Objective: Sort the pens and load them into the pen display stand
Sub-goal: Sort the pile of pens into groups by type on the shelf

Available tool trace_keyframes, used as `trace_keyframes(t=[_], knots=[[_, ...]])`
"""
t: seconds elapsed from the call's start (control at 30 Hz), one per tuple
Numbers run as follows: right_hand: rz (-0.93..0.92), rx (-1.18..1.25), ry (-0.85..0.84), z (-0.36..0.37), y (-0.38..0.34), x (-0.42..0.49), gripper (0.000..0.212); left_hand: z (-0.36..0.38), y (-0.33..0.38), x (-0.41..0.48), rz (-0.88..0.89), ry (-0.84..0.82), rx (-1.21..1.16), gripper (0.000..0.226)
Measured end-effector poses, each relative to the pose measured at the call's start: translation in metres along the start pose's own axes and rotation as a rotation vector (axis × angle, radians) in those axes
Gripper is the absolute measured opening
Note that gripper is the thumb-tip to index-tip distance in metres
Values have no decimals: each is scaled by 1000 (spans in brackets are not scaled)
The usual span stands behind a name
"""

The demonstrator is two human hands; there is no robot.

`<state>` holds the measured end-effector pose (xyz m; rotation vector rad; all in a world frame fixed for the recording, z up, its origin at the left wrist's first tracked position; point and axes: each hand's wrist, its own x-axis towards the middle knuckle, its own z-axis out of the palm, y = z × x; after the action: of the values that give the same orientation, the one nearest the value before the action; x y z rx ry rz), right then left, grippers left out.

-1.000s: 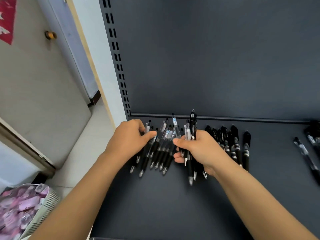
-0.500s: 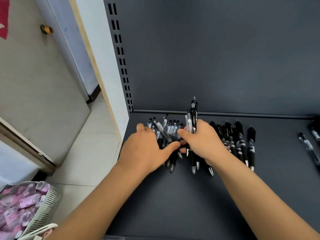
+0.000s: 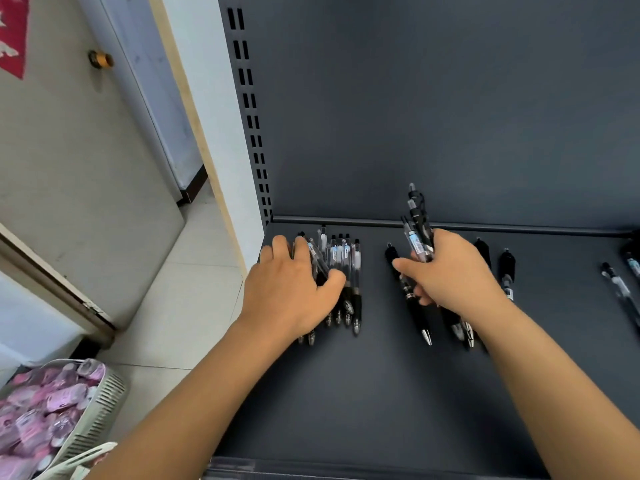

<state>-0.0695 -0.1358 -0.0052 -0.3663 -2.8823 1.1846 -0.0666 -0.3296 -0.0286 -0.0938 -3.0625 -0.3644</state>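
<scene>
Several clear-barrelled pens (image 3: 341, 268) lie side by side at the back left of the dark shelf (image 3: 381, 393). My left hand (image 3: 294, 289) rests flat over their left part, thumb stretched across the barrels. My right hand (image 3: 450, 271) grips a bunch of pens (image 3: 417, 230) that stick up and out behind the fingers, tips showing below the wrist. A black pen (image 3: 408, 292) lies just left of that hand, and two more black pens (image 3: 506, 268) lie to its right, partly hidden by the hand.
A few loose pens (image 3: 620, 292) lie at the shelf's right edge. The shelf's back panel (image 3: 450, 116) rises behind, with a slotted upright (image 3: 249, 109) at the left. A white basket (image 3: 86, 420) of pink packets stands on the tiled floor at lower left.
My hands have drawn apart: the left slid the clear pens toward the shelf's left side, the right carried its bunch to the right, opening a gap between the two groups.
</scene>
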Motion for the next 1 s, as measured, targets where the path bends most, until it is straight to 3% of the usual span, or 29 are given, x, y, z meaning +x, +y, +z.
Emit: trace_keyframes(t=[0.17,0.4,0.47,0.53,0.63,0.7,0.87,1.0], knots=[[5,-264,-37,4,4,0,22,8,5,6,68,22,53,72],[-56,-397,122,-4,13,2,15,7,8,6,153,69,50,69],[-71,-245,101,-7,11,2,16,2,12,4,201,134,-25,67],[-38,172,-29,-8,4,-5,24,-5,20,3,265,175,-167,61],[-59,651,-293,-8,-10,-18,16,-18,36,4,248,39,-646,43],[-103,764,-435,-6,-16,-26,10,-27,45,5,200,-63,-949,31],[-66,919,-607,-9,-20,-34,17,-33,47,9,211,-56,-1062,13],[-58,916,-562,-14,-12,-32,19,-36,42,10,194,-75,-1121,15]])
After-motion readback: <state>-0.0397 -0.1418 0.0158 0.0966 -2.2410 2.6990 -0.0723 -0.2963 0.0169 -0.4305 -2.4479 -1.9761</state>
